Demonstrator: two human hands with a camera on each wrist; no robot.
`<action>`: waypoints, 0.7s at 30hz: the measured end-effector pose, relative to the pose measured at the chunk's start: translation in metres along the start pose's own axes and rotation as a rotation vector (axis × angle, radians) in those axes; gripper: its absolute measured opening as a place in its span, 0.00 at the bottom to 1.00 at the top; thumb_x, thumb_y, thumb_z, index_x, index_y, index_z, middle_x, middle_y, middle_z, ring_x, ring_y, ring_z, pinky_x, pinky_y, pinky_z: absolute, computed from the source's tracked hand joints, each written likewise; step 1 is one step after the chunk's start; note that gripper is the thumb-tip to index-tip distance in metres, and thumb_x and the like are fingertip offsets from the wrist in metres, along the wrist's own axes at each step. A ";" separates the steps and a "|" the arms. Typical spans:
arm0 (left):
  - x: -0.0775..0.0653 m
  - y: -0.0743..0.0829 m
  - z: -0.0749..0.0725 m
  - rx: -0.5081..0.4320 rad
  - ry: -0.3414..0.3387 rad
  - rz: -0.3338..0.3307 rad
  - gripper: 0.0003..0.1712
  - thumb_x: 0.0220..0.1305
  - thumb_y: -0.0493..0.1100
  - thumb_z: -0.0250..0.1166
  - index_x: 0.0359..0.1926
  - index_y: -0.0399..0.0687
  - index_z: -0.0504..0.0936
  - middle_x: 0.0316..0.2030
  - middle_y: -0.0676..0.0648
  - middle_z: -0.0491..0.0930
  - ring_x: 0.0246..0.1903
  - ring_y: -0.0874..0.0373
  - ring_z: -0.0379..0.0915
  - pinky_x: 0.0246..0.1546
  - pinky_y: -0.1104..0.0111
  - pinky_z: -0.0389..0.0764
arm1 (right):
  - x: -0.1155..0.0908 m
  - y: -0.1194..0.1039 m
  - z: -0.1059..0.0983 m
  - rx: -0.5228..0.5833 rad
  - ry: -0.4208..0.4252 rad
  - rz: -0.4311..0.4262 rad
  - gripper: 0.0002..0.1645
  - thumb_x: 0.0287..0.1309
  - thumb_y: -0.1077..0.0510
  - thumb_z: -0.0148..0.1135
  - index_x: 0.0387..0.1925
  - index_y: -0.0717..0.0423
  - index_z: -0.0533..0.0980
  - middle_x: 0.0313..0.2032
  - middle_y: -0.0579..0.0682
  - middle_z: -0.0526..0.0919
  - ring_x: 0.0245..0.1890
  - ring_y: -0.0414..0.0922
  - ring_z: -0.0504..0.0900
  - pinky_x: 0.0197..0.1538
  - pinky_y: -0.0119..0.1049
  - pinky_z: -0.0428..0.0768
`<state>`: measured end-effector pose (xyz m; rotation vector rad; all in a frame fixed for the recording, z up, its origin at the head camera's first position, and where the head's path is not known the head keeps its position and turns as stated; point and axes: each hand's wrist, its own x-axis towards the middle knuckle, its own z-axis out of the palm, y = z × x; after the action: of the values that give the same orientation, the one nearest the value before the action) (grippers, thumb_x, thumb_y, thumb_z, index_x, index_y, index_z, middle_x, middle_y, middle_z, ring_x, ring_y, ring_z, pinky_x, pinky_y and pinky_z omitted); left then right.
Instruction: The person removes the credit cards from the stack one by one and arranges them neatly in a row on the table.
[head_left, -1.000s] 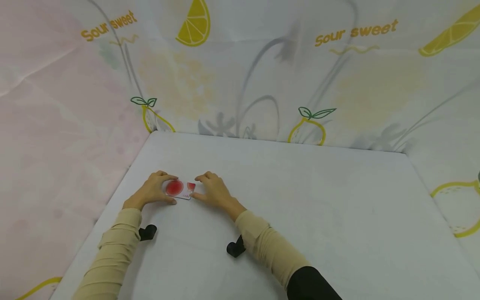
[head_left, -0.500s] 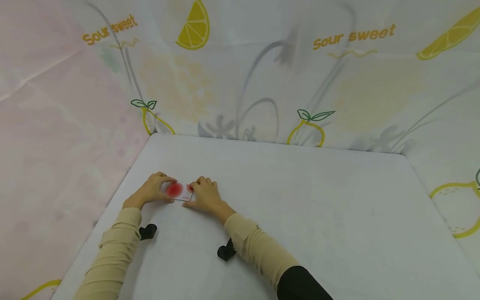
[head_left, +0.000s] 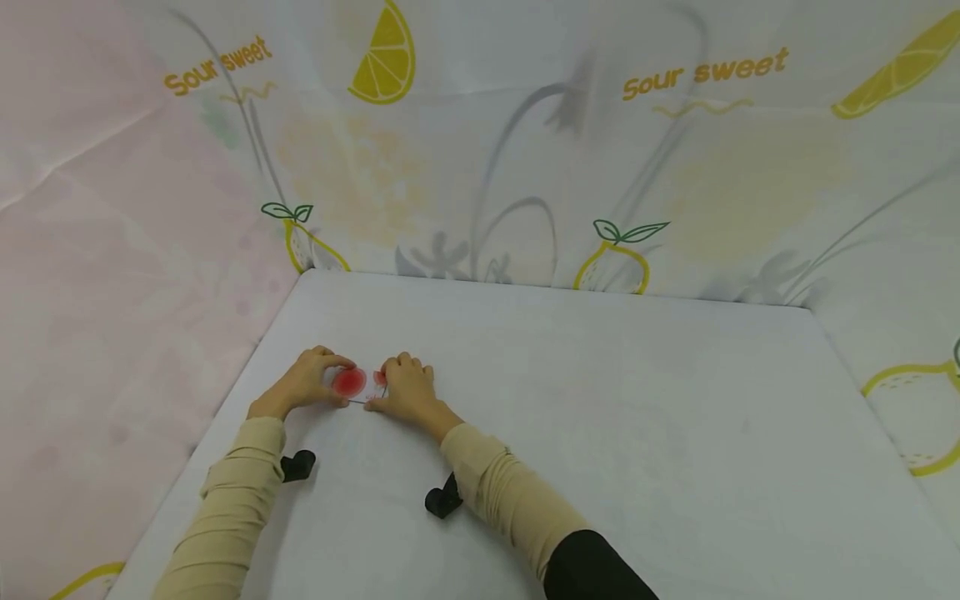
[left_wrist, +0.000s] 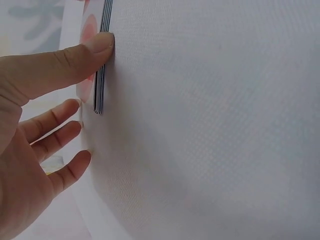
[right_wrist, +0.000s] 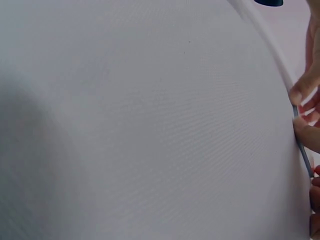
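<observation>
A thin stack of flat cards (head_left: 349, 382) lies on the white table, its top printed with a red round shape and a smaller red piece. My left hand (head_left: 303, 383) holds its left end, thumb along the near edge and index finger over the far side. Layered edges of the stack (left_wrist: 100, 92) show beside the left thumb (left_wrist: 102, 44) in the left wrist view, the other fingers spread apart. At the right end, my right hand (head_left: 408, 390) grips the stack, thumb at the near corner, fingers covering part of the print. In the right wrist view only a thin edge of the stack (right_wrist: 304, 156) shows.
A white cloth-like surface (head_left: 637, 442) covers the table around both hands. Behind it rises a printed backdrop (head_left: 480, 150) with lemons and lettering, and a pink side wall (head_left: 112, 275) stands at the left. Black pieces (head_left: 444, 497) stick out beside both forearms.
My right hand has moved left and slightly toward me, from around the stack's right corner onto its right end. My left hand has stayed nearly in place, thumb and fingers closing in slightly.
</observation>
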<state>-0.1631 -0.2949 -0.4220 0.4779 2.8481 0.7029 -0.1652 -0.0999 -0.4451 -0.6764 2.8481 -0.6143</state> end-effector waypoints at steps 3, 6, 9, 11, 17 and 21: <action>0.000 0.001 0.001 -0.001 0.006 0.004 0.31 0.37 0.38 0.77 0.47 0.34 0.80 0.43 0.30 0.72 0.47 0.32 0.65 0.47 0.42 0.69 | 0.001 -0.001 0.000 0.015 -0.001 0.016 0.33 0.44 0.36 0.70 0.46 0.52 0.74 0.42 0.45 0.72 0.42 0.41 0.71 0.39 0.33 0.63; -0.001 0.002 0.002 0.005 0.023 0.017 0.31 0.37 0.38 0.77 0.47 0.34 0.80 0.43 0.30 0.72 0.47 0.31 0.66 0.48 0.42 0.68 | 0.001 -0.001 0.001 0.024 0.011 0.027 0.34 0.43 0.36 0.71 0.46 0.52 0.73 0.42 0.45 0.71 0.43 0.41 0.71 0.38 0.33 0.62; -0.003 0.003 0.002 0.013 0.042 0.024 0.31 0.37 0.37 0.77 0.47 0.35 0.79 0.44 0.30 0.73 0.47 0.30 0.66 0.47 0.41 0.68 | 0.000 -0.002 0.002 0.038 0.035 0.023 0.34 0.42 0.37 0.72 0.46 0.52 0.73 0.42 0.45 0.71 0.43 0.41 0.71 0.38 0.32 0.62; -0.005 0.004 0.002 0.025 0.053 0.017 0.31 0.37 0.36 0.77 0.47 0.35 0.79 0.44 0.30 0.73 0.47 0.30 0.66 0.47 0.41 0.69 | -0.001 -0.003 0.003 0.035 0.049 0.015 0.34 0.42 0.38 0.73 0.46 0.52 0.73 0.42 0.45 0.71 0.43 0.41 0.71 0.38 0.33 0.63; -0.010 0.005 0.007 0.110 0.093 0.015 0.30 0.40 0.37 0.76 0.48 0.37 0.78 0.46 0.30 0.71 0.46 0.30 0.67 0.43 0.40 0.71 | -0.003 -0.006 0.007 -0.061 0.058 -0.030 0.31 0.48 0.38 0.69 0.47 0.51 0.72 0.47 0.47 0.71 0.49 0.42 0.70 0.41 0.35 0.66; -0.014 0.005 0.010 0.136 0.134 0.042 0.30 0.42 0.38 0.76 0.49 0.36 0.77 0.47 0.28 0.70 0.45 0.28 0.67 0.40 0.38 0.71 | -0.006 -0.008 0.007 -0.111 0.067 -0.061 0.29 0.52 0.39 0.65 0.48 0.52 0.72 0.50 0.47 0.70 0.52 0.43 0.69 0.43 0.35 0.67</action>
<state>-0.1463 -0.2916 -0.4273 0.5309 3.0346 0.5702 -0.1544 -0.1064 -0.4479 -0.7776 2.9512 -0.4998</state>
